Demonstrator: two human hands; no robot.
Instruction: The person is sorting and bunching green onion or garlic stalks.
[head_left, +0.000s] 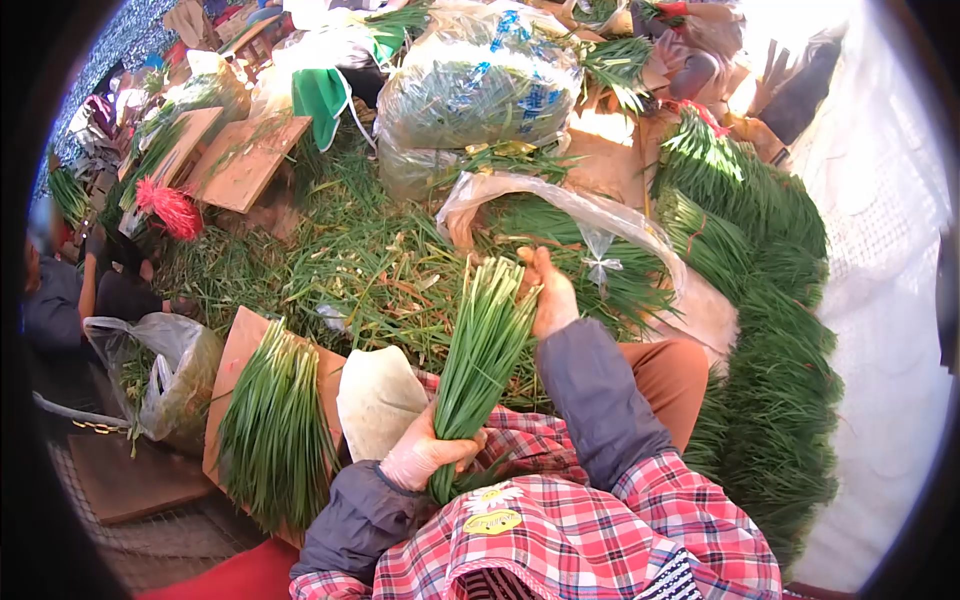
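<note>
A bunch of garlic chives [485,345] stands tilted in front of my chest, pale cut ends up and green leaves down. My left hand [440,450] is wrapped round its leafy lower part. Beside the pale ends, my right hand [550,292] rests against the bunch with its fingers stretched upward, partly hidden by the stems. To my left, a larger pile of garlic chives [278,430] lies on a brown board [242,345].
Loose leaves and trimmings [370,260] cover the ground ahead. Bundled chives [785,400] line the right side along a white sheet [890,400]. A stuffed plastic bag [480,85] stands at the back, a clear bag [180,370] at left. Other people sit at left and back.
</note>
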